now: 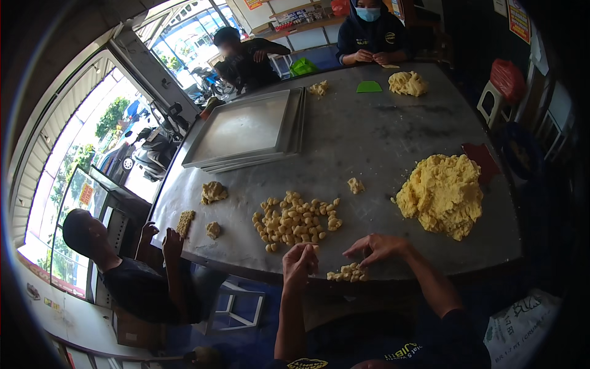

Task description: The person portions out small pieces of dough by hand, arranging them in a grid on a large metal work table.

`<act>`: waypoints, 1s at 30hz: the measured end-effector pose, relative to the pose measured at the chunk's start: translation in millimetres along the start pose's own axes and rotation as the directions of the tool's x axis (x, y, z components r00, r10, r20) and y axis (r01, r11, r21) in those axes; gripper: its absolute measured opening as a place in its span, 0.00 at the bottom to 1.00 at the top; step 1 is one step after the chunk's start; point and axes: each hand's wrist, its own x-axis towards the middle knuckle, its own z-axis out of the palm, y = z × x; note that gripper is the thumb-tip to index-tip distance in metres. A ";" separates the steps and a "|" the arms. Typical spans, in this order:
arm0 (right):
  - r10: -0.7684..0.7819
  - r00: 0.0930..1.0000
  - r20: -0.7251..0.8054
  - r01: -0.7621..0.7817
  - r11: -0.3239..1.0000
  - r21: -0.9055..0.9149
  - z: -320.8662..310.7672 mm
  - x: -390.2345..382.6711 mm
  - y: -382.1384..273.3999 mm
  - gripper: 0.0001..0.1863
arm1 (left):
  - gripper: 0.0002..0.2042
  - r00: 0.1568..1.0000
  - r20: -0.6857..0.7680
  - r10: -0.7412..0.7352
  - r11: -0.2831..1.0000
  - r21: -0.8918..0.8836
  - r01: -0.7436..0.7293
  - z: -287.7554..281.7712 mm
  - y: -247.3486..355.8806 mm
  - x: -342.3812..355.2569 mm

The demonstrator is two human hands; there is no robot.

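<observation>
My left hand is closed near the table's front edge, with a small pale piece of dough at its fingertips. To its right my right hand reaches in with fingers apart and nothing seen in them. Just under those fingers lies a small heap of dough bits at the edge. Beyond my left hand spreads a group of small rounded dough pieces. A large crumbly mound of yellow dough sits farther right, and a small dough lump lies between the two.
Stacked metal trays stand at the far left of the metal table. A red scraper touches the mound's far side; a green scraper lies beside dough. Co-workers stand at the left and far sides. A stool is at left.
</observation>
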 end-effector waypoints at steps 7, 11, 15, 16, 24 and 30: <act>-0.022 0.998 0.052 0.025 0.999 -0.041 5.5 6.0 -0.7 0.30 | 0.11 0.959 0.156 0.238 0.565 0.781 -0.267 15.2 1.2 -7.9; 0.060 0.997 0.056 -0.057 0.997 -0.049 1.0 2.6 -11.6 0.26 | 0.12 0.897 0.389 0.209 0.448 0.778 -0.442 15.2 -19.8 -21.8; 0.032 0.994 -0.106 -0.027 0.998 0.048 -0.9 6.5 -2.2 0.20 | 0.12 0.926 0.359 0.121 0.460 0.806 -0.372 14.5 -16.1 -29.9; 0.019 0.983 -0.180 -0.007 0.997 0.070 -1.6 4.5 -2.4 0.19 | 0.13 0.924 0.361 0.129 0.443 0.812 -0.379 18.7 -16.8 -27.8; 0.170 0.879 -0.446 0.079 0.870 0.486 2.0 9.9 2.4 0.12 | 0.14 0.910 0.407 0.079 0.453 0.798 -0.396 18.2 -13.8 -27.5; 0.150 0.851 -0.503 0.169 0.829 0.534 -0.8 8.7 1.1 0.13 | 0.14 0.987 0.059 0.149 0.824 0.545 -0.157 26.9 -19.1 -21.3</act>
